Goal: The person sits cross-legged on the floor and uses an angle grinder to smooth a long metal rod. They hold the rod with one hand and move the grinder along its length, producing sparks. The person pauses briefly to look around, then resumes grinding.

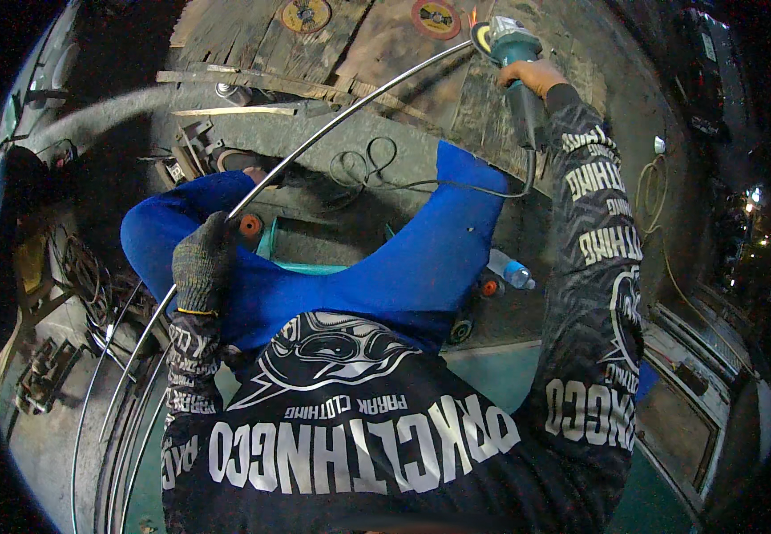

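My left hand [202,267], in a grey knitted work glove, is closed around a long, thin metal rod [343,116]. From there the rod slants up to the far right, and its lower part runs back past my left side. Bare and wrapped around its body, my right hand [534,78] grips a teal and black angle grinder [514,44]. The grinder's yellowish disc [483,38] meets the rod's far end, where a few orange sparks show. A dark power cord [456,184] trails from the grinder's rear across my blue trouser leg.
Two round grinding discs [305,15] lie on the worn wooden board [385,53] ahead. Several more metal rods [105,392] lie at my left, near tangled cable [92,276]. A plastic bottle [512,270] lies right of my legs. A low teal frame [314,245] with wheels sits beneath me.
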`<action>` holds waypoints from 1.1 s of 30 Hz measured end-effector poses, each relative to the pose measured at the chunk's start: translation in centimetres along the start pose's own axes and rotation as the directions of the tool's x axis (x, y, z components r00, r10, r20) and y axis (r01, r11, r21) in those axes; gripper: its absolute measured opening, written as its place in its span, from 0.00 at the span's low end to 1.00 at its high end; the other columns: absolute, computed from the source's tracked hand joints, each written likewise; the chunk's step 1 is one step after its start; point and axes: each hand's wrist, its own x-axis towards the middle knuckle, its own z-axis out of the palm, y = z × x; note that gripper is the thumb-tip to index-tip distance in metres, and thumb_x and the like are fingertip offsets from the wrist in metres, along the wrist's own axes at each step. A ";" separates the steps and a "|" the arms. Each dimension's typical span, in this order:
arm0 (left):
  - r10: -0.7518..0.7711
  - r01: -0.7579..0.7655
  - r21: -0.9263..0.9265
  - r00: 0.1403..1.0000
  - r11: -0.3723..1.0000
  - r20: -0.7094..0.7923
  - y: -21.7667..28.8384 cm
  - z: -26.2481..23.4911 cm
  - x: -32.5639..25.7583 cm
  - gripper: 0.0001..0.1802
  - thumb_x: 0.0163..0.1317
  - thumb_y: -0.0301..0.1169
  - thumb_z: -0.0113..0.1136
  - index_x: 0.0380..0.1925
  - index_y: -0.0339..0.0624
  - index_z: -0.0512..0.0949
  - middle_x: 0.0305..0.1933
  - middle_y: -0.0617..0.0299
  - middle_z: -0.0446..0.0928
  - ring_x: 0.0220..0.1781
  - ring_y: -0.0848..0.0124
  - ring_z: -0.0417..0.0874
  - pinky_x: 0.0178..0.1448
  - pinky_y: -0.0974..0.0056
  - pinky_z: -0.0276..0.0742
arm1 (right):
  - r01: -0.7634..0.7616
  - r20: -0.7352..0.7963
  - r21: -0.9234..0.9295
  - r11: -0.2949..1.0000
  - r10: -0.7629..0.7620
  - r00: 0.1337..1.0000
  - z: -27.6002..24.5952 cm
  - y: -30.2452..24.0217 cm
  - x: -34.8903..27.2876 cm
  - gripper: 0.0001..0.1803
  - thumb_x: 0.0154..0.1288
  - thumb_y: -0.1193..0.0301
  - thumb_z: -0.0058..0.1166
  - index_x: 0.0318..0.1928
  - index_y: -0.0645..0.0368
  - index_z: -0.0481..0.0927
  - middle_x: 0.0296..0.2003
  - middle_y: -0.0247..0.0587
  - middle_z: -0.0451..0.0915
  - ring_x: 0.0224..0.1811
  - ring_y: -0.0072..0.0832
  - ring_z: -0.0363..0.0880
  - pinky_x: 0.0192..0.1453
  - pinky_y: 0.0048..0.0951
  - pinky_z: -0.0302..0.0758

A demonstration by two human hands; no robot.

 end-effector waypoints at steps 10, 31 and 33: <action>-0.029 0.029 0.052 1.000 0.998 0.000 -0.6 0.5 0.2 0.11 0.67 0.40 0.59 0.42 0.49 0.83 0.31 0.49 0.83 0.35 0.47 0.85 0.36 0.46 0.78 | 0.159 -0.198 0.084 0.984 -0.140 0.970 -2.0 7.7 4.1 0.11 0.65 0.65 0.53 0.40 0.49 0.88 0.46 0.32 0.86 0.51 0.30 0.82 0.58 0.33 0.74; -0.001 -0.001 -0.077 1.000 0.997 -0.027 0.1 0.2 0.2 0.12 0.69 0.41 0.58 0.39 0.47 0.83 0.31 0.49 0.82 0.34 0.47 0.85 0.36 0.47 0.78 | -0.129 -0.139 0.003 0.992 0.128 0.982 -2.0 6.8 3.2 0.19 0.63 0.47 0.53 0.49 0.33 0.86 0.53 0.41 0.83 0.57 0.42 0.79 0.62 0.39 0.73; 0.017 -0.019 -0.060 0.999 0.998 -0.038 -0.3 0.2 0.0 0.13 0.69 0.42 0.58 0.39 0.46 0.83 0.30 0.48 0.82 0.34 0.47 0.85 0.36 0.47 0.78 | -0.179 -0.219 0.181 0.967 0.217 0.951 -0.6 4.0 3.5 0.17 0.56 0.51 0.61 0.41 0.45 0.88 0.46 0.39 0.85 0.46 0.35 0.81 0.53 0.37 0.75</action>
